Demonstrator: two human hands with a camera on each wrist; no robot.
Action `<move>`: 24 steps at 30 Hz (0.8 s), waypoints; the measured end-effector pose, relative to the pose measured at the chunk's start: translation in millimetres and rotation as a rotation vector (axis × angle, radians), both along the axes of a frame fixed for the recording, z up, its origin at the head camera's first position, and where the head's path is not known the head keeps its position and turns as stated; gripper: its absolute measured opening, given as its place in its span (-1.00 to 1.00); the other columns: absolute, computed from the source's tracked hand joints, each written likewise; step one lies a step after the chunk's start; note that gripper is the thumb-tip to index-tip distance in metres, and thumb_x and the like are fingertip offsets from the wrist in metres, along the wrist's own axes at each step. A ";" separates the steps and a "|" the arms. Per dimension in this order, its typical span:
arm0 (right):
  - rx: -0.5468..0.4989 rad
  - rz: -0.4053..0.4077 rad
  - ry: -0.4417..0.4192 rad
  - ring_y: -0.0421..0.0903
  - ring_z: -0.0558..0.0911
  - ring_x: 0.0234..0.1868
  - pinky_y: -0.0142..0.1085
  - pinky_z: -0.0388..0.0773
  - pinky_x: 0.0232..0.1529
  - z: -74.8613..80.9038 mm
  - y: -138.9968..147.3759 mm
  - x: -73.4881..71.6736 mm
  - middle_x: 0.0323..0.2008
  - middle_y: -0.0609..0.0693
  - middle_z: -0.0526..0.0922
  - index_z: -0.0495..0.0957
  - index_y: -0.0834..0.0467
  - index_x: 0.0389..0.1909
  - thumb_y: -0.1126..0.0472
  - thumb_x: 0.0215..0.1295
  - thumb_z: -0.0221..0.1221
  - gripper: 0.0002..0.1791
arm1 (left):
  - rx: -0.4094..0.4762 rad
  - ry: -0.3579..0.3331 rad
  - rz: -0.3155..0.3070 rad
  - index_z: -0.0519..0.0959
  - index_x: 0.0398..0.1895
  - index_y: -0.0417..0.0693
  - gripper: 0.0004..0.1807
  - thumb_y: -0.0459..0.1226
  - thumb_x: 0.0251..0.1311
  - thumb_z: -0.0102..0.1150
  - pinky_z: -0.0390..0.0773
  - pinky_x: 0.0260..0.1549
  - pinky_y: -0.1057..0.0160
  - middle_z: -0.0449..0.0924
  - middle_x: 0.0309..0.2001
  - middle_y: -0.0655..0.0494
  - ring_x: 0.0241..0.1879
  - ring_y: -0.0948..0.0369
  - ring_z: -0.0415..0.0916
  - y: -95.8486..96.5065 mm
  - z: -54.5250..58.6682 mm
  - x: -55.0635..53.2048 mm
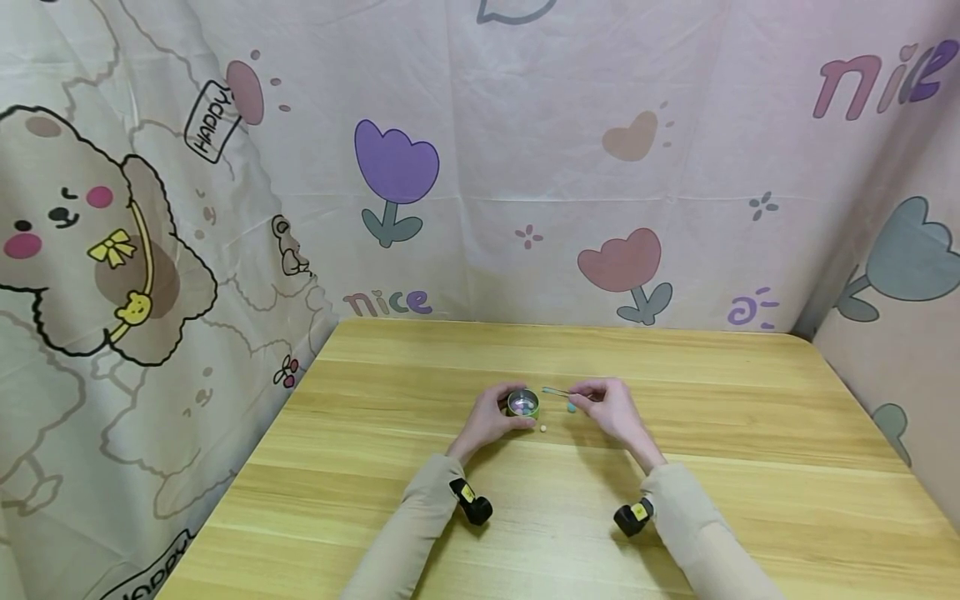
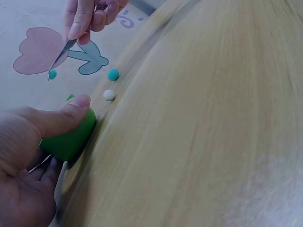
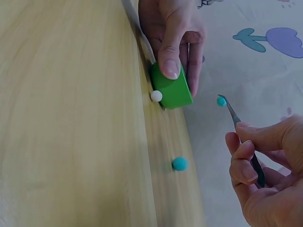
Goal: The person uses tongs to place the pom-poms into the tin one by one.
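Observation:
My left hand [image 1: 495, 417] grips a small green tin [image 3: 175, 90] that stands on the table, thumb on the near side and fingers behind. Inside the tin, in the head view, lie several pale and coloured balls. My right hand [image 1: 609, 406] pinches a pair of tweezers [image 3: 232, 113] between thumb and fingers. A small teal ball [image 3: 221, 101] is caught at the bent tips, held in the air to the right of the tin. On the table rest a second teal ball [image 3: 180, 163], below the right hand, and a white ball [image 3: 156, 96] close beside the tin.
The wooden table [image 1: 750, 433] reaches back to a patterned cloth [image 1: 510, 150] hung behind it and along the sides. A black wrist camera [image 1: 472, 504] sits on the left sleeve, and another camera [image 1: 633, 517] on the right one.

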State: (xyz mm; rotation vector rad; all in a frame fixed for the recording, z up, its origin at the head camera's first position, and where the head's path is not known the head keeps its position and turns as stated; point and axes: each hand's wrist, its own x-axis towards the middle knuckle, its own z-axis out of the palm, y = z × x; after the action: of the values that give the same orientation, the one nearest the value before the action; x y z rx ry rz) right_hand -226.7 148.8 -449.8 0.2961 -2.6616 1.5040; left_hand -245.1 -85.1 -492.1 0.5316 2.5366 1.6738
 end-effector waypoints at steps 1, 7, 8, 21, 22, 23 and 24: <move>-0.004 0.002 -0.002 -0.19 0.58 -0.41 -0.48 0.47 -0.43 0.7 -0.8 0.3 -0.31 0.20 0.78 0.73 0.30 -0.20 0.33 0.30 0.29 -0.87 | 0.004 0.001 -0.001 0.48 0.26 -0.32 -0.29 -0.39 -0.02 0.54 0.56 0.24 -0.07 0.59 0.17 -0.27 0.19 -0.16 0.57 0.0 -0.3 -0.1; -0.023 0.012 -0.006 -0.17 0.61 -0.42 -0.48 0.49 -0.47 2.0 -6.0 0.9 -0.31 0.20 0.78 0.73 0.30 -0.21 0.35 0.28 0.30 -0.88 | 0.019 0.015 -0.006 0.49 0.24 -0.34 -0.29 -0.42 -0.04 0.54 0.57 0.23 -0.08 0.60 0.16 -0.29 0.17 -0.17 0.58 0.1 -2.3 0.0; -0.027 0.014 -0.005 -0.16 0.62 -0.42 -0.49 0.50 -0.47 1.5 -6.8 0.7 -0.32 0.21 0.78 0.73 0.30 -0.21 0.35 0.28 0.30 -0.88 | 0.017 0.018 -0.006 0.49 0.25 -0.34 -0.29 -0.42 -0.04 0.54 0.57 0.23 -0.08 0.60 0.16 -0.29 0.17 -0.17 0.58 0.1 -2.5 0.0; -0.042 0.032 0.010 -0.20 0.62 -0.39 -0.49 0.55 -0.43 -3.5 -13.1 -1.0 -0.26 0.26 0.78 0.73 0.34 -0.22 0.38 0.25 0.31 -0.87 | 0.003 0.021 -0.008 0.48 0.24 -0.35 -0.29 -0.41 -0.04 0.54 0.58 0.22 -0.06 0.59 0.17 -0.29 0.16 -0.18 0.58 -0.4 -1.7 1.1; -0.040 0.034 0.011 -0.20 0.62 -0.39 -0.49 0.54 -0.43 -3.9 -13.5 -1.1 -0.26 0.25 0.79 0.73 0.34 -0.22 0.38 0.25 0.31 -0.88 | 0.003 0.022 -0.008 0.48 0.24 -0.35 -0.29 -0.42 -0.04 0.54 0.58 0.22 -0.06 0.59 0.17 -0.29 0.17 -0.18 0.58 -0.5 -1.7 1.4; -0.039 0.035 0.011 -0.19 0.62 -0.38 -0.49 0.54 -0.43 -4.3 -13.9 -1.3 -0.26 0.25 0.79 0.73 0.33 -0.23 0.38 0.24 0.31 -0.88 | 0.003 0.022 -0.008 0.48 0.24 -0.35 -0.30 -0.42 -0.04 0.54 0.58 0.22 -0.07 0.59 0.17 -0.29 0.17 -0.18 0.58 -0.7 -1.8 1.5; -0.041 0.036 0.010 -0.19 0.62 -0.38 -0.49 0.53 -0.42 -4.6 -14.4 -1.3 -0.25 0.25 0.79 0.73 0.33 -0.23 0.39 0.24 0.31 -0.88 | 0.006 0.019 -0.008 0.48 0.24 -0.35 -0.30 -0.41 -0.03 0.54 0.58 0.23 -0.07 0.59 0.18 -0.29 0.17 -0.18 0.58 -0.8 -1.4 1.8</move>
State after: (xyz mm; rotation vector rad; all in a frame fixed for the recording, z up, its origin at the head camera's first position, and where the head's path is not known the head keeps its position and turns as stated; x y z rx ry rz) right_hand -228.1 134.4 -454.4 0.3498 -2.6285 1.5610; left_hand -243.3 -85.9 -493.5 0.5605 2.5402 1.6825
